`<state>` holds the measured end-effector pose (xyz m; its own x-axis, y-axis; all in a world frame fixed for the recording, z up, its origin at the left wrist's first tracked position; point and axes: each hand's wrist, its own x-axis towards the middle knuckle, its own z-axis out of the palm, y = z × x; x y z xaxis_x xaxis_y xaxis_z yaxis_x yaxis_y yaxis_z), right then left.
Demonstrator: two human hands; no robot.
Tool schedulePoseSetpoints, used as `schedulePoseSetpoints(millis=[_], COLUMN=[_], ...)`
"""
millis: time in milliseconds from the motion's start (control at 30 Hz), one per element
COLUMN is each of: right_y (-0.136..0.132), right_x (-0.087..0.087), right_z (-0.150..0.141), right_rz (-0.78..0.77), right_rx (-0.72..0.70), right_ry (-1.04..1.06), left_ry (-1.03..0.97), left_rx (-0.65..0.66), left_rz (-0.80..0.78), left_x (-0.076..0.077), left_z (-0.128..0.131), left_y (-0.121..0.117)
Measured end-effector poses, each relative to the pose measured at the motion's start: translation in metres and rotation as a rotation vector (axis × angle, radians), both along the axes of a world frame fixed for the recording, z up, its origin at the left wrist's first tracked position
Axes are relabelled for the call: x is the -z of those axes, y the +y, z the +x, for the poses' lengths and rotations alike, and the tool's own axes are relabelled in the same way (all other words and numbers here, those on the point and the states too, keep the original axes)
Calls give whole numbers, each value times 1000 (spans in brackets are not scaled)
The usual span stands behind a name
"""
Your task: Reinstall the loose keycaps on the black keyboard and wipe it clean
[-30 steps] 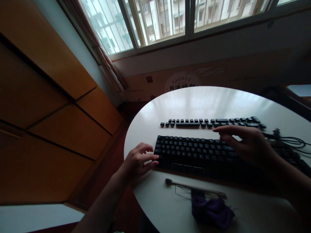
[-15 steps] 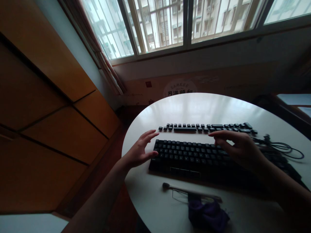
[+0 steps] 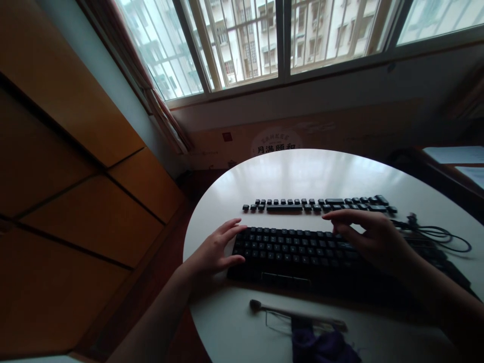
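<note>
- Your left hand (image 3: 212, 253) has its fingers spread at the left end of the keyboard (image 3: 293, 248).
- Your right hand (image 3: 378, 237) curls over its right part, index and thumb close; you can't tell if they pinch anything.
- Upper keycaps sit seated; two rows of loose keycaps (image 3: 284, 207) lie beyond.
- Its long axis runs left-right across your table (image 3: 217, 327).

Daylight via barred window (image 3: 245, 45) w/ pinkish curtain (image 3: 151, 96) at its L edge, orange-brown wood-panelled cabinet (image 3: 75, 201) on L, dark reddish floor (image 3: 151, 282), pale wall (image 3: 212, 113) below window, rnd-edged white table (image 3: 287, 174) catching glare.
</note>
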<state>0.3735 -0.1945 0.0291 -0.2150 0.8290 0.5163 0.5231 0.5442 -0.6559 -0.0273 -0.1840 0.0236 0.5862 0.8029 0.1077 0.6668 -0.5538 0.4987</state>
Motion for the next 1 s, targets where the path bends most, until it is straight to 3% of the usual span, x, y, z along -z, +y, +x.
schedulePoseSetpoints(millis=[133,233,300,367,467,567,667,867,1000], right_y=[1,3,5,6,7,7,7,7,8], right_x=[1,5,7,9,10,12,14,15,15], right_z=[0,-1,-1,0,2,2,1,-1,-2], right_rz=[-5,-20,-32,-39,-43,-56,-71,-95,-103], right_rx=[14,22,21,21,34,28,8,-10,-2], right_ry=[12,12,11,9,-2,-20,-40,-58,-46], left_ry=[-77,-127,-140,-125,-154,-164,-205,-230,-197], left_rx=[-24,-108,-87,-110,-280,-360,-410,-434,-442], left_rz=[113,235,234,203,108,101,39,-124,-152], left_x=[-28,-53,-60,-55,-32,-7,9,16,18], left_z=[9,30,47,61,70,63,53,55,60], left_y=[19,58,90,118,143,149,152,162,161])
